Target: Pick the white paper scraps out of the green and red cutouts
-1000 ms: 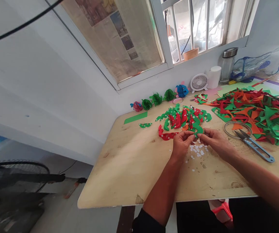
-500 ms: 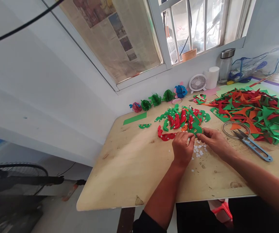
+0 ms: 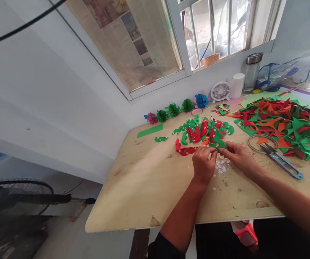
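Note:
My left hand [image 3: 203, 163] is closed in a pinch at the near edge of a green paper piece [image 3: 219, 143]. My right hand [image 3: 237, 155] pinches the same piece from the right, the fingertips of both hands almost touching. Behind them lies a pile of red and green cut shapes [image 3: 198, 131] dotted with small white squares. A red scalloped strip [image 3: 183, 150] rests just left of my left hand. Small white paper bits [image 3: 221, 167] are scattered on the wood between my wrists.
Blue-handled snips [image 3: 286, 162] and a metal ring [image 3: 252, 144] lie right of my right hand, before a large heap of paper scraps [image 3: 287, 126]. A small fan [image 3: 220, 91], glass bottle [image 3: 252, 73] and paper ornaments [image 3: 173, 110] stand along the wall. One green shape [image 3: 161, 139] lies apart.
The whole view has shifted very slightly. Both hands keep nearly the same pinch on the green piece.

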A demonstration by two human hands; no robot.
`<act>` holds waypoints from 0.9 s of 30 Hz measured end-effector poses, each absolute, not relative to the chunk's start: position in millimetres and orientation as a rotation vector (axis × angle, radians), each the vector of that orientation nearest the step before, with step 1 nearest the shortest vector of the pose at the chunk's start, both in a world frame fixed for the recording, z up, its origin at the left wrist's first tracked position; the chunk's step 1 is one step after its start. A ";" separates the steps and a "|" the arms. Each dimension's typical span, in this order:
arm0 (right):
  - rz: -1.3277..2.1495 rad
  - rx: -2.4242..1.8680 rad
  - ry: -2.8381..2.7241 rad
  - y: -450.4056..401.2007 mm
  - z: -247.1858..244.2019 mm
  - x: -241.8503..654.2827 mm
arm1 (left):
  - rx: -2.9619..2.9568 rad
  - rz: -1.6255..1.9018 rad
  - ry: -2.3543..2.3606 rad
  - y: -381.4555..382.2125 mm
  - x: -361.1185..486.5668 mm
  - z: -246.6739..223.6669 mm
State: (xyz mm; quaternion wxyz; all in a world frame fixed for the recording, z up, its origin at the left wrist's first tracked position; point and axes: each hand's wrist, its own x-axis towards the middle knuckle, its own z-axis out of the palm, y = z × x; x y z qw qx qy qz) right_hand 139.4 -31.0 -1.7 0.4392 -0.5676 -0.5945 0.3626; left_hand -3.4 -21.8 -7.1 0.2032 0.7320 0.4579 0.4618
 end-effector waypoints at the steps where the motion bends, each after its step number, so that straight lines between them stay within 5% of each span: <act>1: 0.891 -1.410 -1.483 -31.5 -0.9 139.3 | 2.014 1.293 1.278 -22.0 -3.2 -6.9; 27: 0.968 -1.369 -1.461 -29.5 -8.3 141.1 | 1.693 1.255 1.307 -20.0 -1.7 -4.4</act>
